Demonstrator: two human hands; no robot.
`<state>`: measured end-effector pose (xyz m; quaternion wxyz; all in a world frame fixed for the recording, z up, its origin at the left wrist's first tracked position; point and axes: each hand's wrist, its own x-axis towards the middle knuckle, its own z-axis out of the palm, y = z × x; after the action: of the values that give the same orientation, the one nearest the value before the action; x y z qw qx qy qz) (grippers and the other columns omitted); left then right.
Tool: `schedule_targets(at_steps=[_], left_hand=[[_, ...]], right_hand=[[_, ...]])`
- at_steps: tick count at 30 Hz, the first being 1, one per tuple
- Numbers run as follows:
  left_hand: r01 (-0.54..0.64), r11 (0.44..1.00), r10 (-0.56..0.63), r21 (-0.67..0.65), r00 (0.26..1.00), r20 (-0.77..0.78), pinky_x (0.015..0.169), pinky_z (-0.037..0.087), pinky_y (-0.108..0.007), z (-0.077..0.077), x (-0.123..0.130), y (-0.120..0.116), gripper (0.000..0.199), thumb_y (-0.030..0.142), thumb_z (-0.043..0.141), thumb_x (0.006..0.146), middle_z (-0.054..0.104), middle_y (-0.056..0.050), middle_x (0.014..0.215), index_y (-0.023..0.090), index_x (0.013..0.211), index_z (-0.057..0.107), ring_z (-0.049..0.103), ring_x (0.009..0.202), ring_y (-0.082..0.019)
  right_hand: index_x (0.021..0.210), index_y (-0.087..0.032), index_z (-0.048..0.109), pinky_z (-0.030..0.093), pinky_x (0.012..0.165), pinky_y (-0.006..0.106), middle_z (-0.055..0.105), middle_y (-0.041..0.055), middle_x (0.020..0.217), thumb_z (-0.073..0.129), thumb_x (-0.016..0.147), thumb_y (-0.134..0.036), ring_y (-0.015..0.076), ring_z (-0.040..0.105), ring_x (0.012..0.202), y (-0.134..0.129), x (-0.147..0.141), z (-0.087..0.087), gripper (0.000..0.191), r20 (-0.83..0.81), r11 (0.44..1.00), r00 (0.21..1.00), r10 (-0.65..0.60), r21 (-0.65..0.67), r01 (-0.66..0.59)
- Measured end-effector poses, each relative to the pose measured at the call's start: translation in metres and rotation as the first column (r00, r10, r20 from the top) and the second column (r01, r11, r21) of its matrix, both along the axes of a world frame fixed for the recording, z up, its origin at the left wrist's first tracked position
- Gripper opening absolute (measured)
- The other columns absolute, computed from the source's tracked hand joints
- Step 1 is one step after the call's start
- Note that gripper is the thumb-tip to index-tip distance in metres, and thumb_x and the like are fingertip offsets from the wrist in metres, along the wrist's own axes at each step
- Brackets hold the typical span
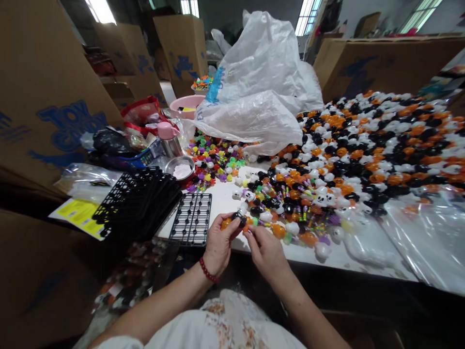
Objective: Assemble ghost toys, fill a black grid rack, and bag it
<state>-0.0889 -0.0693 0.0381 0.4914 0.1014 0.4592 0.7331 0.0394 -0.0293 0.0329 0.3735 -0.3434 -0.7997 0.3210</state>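
Note:
My left hand (219, 245) is closed around a small black toy piece (240, 219), with an orange piece (225, 223) also among its fingers. Close beside it, my right hand (269, 252) pinches at the same cluster, where a bit of orange shows; what its fingertips hold is too small to make out. Both hands are just over the table's front edge. A flat black grid tray (192, 219) lies left of my left hand. Beyond my hands spreads a pile of small orange, black and white skull and pumpkin toys (290, 194), mixed with purple and green bits.
A larger heap of toys (363, 135) covers the right side, with clear plastic bags (432, 232) in front. Stacked black grids (138, 203), a metal bowl (180, 168) and a pink-lidded flask (169, 138) stand left. A white sack (261, 82) and cardboard boxes (65, 111) rise behind.

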Motion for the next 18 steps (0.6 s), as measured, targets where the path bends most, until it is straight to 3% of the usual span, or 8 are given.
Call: schedule_targets(at_steps=[2, 8, 12, 18], left_hand=[[0.002, 1.000, -0.002, -0.010, 1.000, 0.026, 0.075, 0.056, -0.026, 0.001, -0.002, 0.002, 0.041, 0.026, 0.086, 0.061, 0.072, -0.003, 0.086, 0.017, 0.092, 0.061, 0.071, 0.076, -0.015], [0.046, 0.997, -0.034, -0.069, 0.987, 0.160, 0.070, 0.055, -0.024, 0.001, -0.003, 0.003, 0.056, 0.024, 0.083, 0.065, 0.073, -0.004, 0.087, 0.020, 0.116, 0.061, 0.071, 0.069, -0.014], [0.048, 0.997, -0.038, -0.064, 0.988, 0.153, 0.074, 0.057, -0.027, -0.003, -0.002, 0.001, 0.048, 0.024, 0.083, 0.066, 0.073, -0.006, 0.091, 0.018, 0.109, 0.064, 0.071, 0.074, -0.015], [0.021, 0.998, -0.014, -0.061, 0.992, 0.124, 0.072, 0.058, -0.024, -0.007, -0.001, 0.001, 0.041, 0.025, 0.086, 0.063, 0.072, -0.004, 0.088, 0.016, 0.095, 0.062, 0.070, 0.074, -0.013]], right_hand=[[0.098, -0.018, 0.067, 0.050, 0.075, 0.030, 0.070, 0.0080, 0.089, 0.049, 0.096, -0.034, 0.0202, 0.065, 0.082, 0.001, -0.001, 0.001, 0.024, -0.009, 1.000, 1.000, 0.014, -0.010, -0.014], [0.099, -0.018, 0.067, 0.051, 0.072, 0.028, 0.069, 0.0044, 0.087, 0.051, 0.094, -0.042, 0.0179, 0.064, 0.078, 0.003, -0.001, -0.002, 0.028, -0.132, 0.952, 0.989, -0.064, -0.306, 0.020], [0.101, -0.017, 0.064, 0.050, 0.065, 0.026, 0.067, 0.0028, 0.080, 0.053, 0.093, -0.044, 0.0158, 0.062, 0.071, 0.002, -0.001, -0.007, 0.030, -0.180, 0.917, 0.979, -0.098, -0.398, 0.018], [0.106, -0.017, 0.063, 0.051, 0.072, 0.029, 0.070, 0.0070, 0.095, 0.055, 0.092, -0.043, 0.0186, 0.064, 0.083, 0.005, -0.001, -0.009, 0.031, -0.149, 0.932, 0.982, -0.117, -0.358, 0.056]])
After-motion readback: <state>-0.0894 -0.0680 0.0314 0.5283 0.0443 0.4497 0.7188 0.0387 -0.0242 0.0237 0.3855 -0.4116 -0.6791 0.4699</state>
